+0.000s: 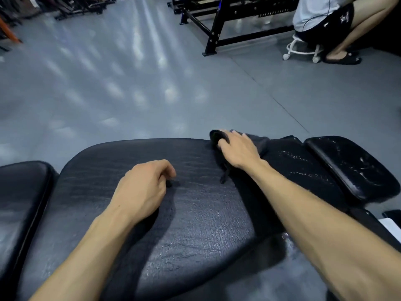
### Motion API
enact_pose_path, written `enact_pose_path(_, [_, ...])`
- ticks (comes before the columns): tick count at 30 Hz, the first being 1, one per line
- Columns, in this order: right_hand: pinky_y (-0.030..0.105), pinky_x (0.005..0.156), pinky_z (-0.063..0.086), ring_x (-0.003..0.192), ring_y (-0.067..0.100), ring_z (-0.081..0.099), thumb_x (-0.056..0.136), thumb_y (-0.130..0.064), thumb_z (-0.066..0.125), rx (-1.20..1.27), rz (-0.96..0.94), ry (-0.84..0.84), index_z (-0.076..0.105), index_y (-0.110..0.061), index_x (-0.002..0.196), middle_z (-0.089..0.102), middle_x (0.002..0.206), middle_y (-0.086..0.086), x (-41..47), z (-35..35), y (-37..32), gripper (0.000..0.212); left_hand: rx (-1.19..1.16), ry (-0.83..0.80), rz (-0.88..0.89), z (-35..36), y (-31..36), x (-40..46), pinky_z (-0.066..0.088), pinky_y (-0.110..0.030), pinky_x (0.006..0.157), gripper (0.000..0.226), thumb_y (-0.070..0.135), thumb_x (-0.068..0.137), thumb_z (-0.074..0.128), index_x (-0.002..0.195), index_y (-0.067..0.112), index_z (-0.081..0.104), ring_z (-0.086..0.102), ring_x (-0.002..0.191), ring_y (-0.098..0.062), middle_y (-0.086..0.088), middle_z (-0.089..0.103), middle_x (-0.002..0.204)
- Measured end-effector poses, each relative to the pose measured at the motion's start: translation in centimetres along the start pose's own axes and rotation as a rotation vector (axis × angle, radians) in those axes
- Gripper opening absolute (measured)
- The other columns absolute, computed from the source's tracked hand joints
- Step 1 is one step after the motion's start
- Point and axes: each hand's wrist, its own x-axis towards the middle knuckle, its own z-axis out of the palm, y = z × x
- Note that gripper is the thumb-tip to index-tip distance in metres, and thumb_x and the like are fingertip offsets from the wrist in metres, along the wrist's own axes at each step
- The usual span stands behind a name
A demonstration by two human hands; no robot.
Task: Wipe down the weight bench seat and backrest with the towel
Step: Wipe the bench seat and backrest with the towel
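A black padded weight bench fills the lower half of the view; its large centre pad (195, 209) has cracked, worn vinyl. A separate pad (21, 192) lies to the left and a narrower worn pad (351, 168) to the right. A dark towel (258, 142) is bunched at the centre pad's far right edge. My right hand (238, 148) presses down on the towel, fingers curled over its top. My left hand (145, 187) rests on the middle of the centre pad, fingers loosely curled, pinching a small dark bit that I cannot make out.
Grey gym floor (130, 83) stretches beyond the bench. A black steel rack frame (213, 33) stands at the back right. A person (325, 18) sits on a low white wheeled stool (301, 51) beside it. More equipment lines the far left.
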Motion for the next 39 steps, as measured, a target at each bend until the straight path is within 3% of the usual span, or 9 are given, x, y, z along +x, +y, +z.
enact_pose_path(6, [0.037,0.127,0.003,0.156,0.022,0.015,0.101,-0.034,0.045,-0.022,-0.42,-0.093,0.033,-0.026,0.158,0.025,0.168,-0.001,-4.9,3.8,-10.8,0.06,0.001,0.118,-0.088,-1.9,-1.4,-1.5,0.054,-0.043,0.082,0.027,0.01,0.088,0.046,0.09,0.034,0.057,0.066,0.092,-0.027,0.013,0.07,0.091])
enact_pose_path(11, [0.028,0.127,0.002,0.155,0.007,0.013,0.089,-0.029,0.047,0.086,-0.659,-0.259,0.033,-0.031,0.157,0.024,0.167,-0.011,-11.8,1.1,-4.9,0.069,-0.009,0.107,-0.101,-2.7,-1.1,-2.8,0.053,-0.039,0.081,0.029,0.007,0.09,0.048,0.089,0.034,0.058,0.065,0.09,-0.023,0.017,0.069,0.09])
enact_pose_path(17, [0.033,0.127,0.008,0.156,0.013,0.018,0.097,-0.029,0.046,0.075,-0.106,-0.018,0.038,-0.031,0.155,0.027,0.166,-0.01,-12.7,-1.9,3.3,0.059,-0.029,0.032,-0.06,-2.7,-0.5,-5.1,0.055,-0.039,0.087,0.035,0.007,0.088,0.046,0.093,0.039,0.06,0.068,0.095,-0.014,0.023,0.07,0.094])
enact_pose_path(23, [0.033,0.128,0.003,0.157,0.016,0.012,0.1,-0.028,0.05,-0.038,-0.217,-0.08,0.032,-0.031,0.158,0.02,0.169,-0.007,-20.0,-1.1,-0.1,0.061,-0.005,-0.072,0.052,-1.3,2.6,-6.8,0.053,-0.035,0.088,0.041,0.005,0.087,0.045,0.091,0.043,0.06,0.065,0.097,-0.015,0.021,0.069,0.095])
enact_pose_path(26, [0.031,0.125,0.016,0.152,0.012,0.025,0.096,-0.027,0.049,0.133,-0.159,-0.218,0.047,-0.037,0.149,0.035,0.163,-0.008,-22.9,-3.2,-0.4,0.055,0.003,-0.123,0.083,-0.5,4.3,-8.0,0.054,-0.036,0.09,0.042,0.006,0.085,0.044,0.092,0.044,0.061,0.066,0.098,-0.015,0.021,0.069,0.097])
enact_pose_path(28, [0.029,0.102,0.042,0.126,0.017,0.055,0.092,-0.029,0.051,0.329,0.034,-0.207,0.07,-0.032,0.117,0.067,0.13,-0.004,-24.2,-6.1,-0.8,0.031,0.013,-0.137,0.102,-0.4,5.3,-8.9,0.053,-0.035,0.091,0.042,0.007,0.085,0.044,0.092,0.045,0.06,0.066,0.099,-0.016,0.02,0.07,0.1])
enact_pose_path(31, [0.033,0.068,0.04,0.077,0.025,0.059,0.082,-0.04,0.06,0.547,0.318,-0.114,0.063,-0.019,0.076,0.063,0.075,0.003,-25.1,-11.5,0.7,0.023,0.016,-0.145,0.121,-0.1,6.3,-10.1,0.053,-0.036,0.092,0.042,0.006,0.084,0.045,0.09,0.045,0.059,0.068,0.1,-0.018,0.015,0.072,0.102])
enact_pose_path(35, [0.042,0.071,0.044,0.075,0.031,0.06,0.062,-0.048,0.063,0.688,0.516,-0.005,0.071,-0.014,0.089,0.066,0.082,0.015,-27.1,-18.6,4.9,0.044,0.003,-0.149,0.164,-0.1,7.8,-11.8,0.053,-0.034,0.094,0.044,0.004,0.087,0.045,0.097,0.041,0.066,0.067,0.103,-0.015,0.014,0.072,0.104])
enact_pose_path(39, [0.04,0.071,0.045,0.08,0.031,0.061,0.074,-0.044,0.063,0.671,0.524,0.164,0.069,-0.01,0.099,0.068,0.092,0.018,-28.7,-24.0,9.1,0.043,-0.052,-0.136,0.208,0.2,10.0,-12.7,0.053,-0.032,0.095,0.047,0.002,0.087,0.043,0.099,0.04,0.068,0.067,0.103,-0.009,0.016,0.072,0.106])
